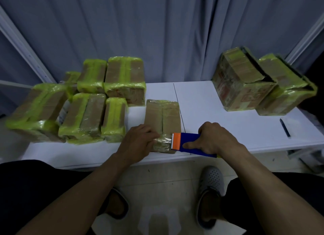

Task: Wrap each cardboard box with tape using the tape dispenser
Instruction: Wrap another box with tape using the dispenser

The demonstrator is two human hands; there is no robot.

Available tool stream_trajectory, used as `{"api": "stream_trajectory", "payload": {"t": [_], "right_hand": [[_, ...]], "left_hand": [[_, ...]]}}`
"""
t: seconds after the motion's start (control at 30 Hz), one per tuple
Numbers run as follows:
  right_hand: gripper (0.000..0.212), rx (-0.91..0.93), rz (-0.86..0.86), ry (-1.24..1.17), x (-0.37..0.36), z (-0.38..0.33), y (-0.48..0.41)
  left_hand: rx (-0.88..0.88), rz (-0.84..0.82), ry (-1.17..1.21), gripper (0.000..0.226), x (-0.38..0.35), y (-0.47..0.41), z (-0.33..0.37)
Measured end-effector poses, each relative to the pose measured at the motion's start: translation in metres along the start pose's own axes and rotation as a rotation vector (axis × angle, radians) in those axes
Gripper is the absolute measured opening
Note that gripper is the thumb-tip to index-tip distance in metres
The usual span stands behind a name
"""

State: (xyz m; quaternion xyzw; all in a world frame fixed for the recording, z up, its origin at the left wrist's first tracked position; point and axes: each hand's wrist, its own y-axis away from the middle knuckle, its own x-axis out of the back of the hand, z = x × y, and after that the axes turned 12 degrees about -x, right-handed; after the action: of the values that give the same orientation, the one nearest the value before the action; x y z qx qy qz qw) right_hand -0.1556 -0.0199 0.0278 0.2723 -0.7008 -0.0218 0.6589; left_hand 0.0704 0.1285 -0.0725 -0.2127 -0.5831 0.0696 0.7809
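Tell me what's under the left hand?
The left hand rests on the near end of the box, where clear tape runs from the dispenser. The tape's start is covered.
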Motion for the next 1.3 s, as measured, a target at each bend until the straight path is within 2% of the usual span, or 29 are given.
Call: {"api": "stream_trajectory", "payload": {"t": [0.13,0.23,0.4,0.6,0.73,0.87,0.93,0.97,1.03,1.07,1.13,1.17,1.23,1.3], "right_hand": [[0.073,0.002,-0.007,-0.002,-0.004,0.003,-0.002],[0.07,0.003,-0.009,-0.01,-0.009,0.004,-0.002],[0.067,0.009,-0.021,-0.038,-0.012,0.007,0.002],[0.064,0.058,-0.039,-0.126,-0.005,0.012,0.02],[0.066,0.044,-0.018,-0.102,0.003,0.022,0.029],[0.065,0.014,0.021,-0.08,0.008,0.036,0.029],[0.065,0.006,0.035,-0.064,0.002,0.035,0.026],[0.064,0.002,0.035,-0.061,-0.001,0.034,0.023],[0.064,0.003,0.026,-0.065,-0.007,0.032,0.017],[0.064,0.002,0.021,-0.07,-0.009,0.031,0.014],[0.064,0.001,0.015,-0.069,-0.014,0.028,0.009],[0.064,0.003,0.013,-0.061,-0.016,0.027,0.008],[0.064,0.004,0.011,-0.048,-0.019,0.025,0.004],[0.065,0.001,0.011,-0.044,-0.02,0.025,0.001]], "left_hand": [[-0.017,-0.07,0.004,0.046,-0.007,-0.006,0.011],[0.028,-0.117,-0.031,0.042,-0.018,-0.008,0.013],[0.129,-0.077,0.045,0.037,-0.025,-0.01,0.014],[0.136,-0.079,0.128,0.051,-0.028,-0.006,0.003],[0.122,-0.062,0.129,0.068,-0.023,-0.004,-0.002],[0.099,-0.117,0.063,0.065,-0.019,-0.002,-0.008],[0.067,-0.093,0.062,0.064,-0.018,-0.002,-0.005],[0.049,-0.061,0.069,0.058,-0.017,-0.003,-0.002],[0.001,0.002,0.045,0.029,-0.014,-0.004,0.001],[-0.019,0.003,0.015,0.034,-0.014,-0.004,0.004],[-0.022,-0.088,-0.046,0.064,-0.016,-0.004,0.005],[-0.021,-0.128,-0.072,0.071,-0.017,-0.004,0.005],[-0.026,-0.174,-0.1,0.073,-0.018,-0.001,0.005],[-0.015,-0.141,-0.095,0.057,-0.017,-0.001,0.006]]}}
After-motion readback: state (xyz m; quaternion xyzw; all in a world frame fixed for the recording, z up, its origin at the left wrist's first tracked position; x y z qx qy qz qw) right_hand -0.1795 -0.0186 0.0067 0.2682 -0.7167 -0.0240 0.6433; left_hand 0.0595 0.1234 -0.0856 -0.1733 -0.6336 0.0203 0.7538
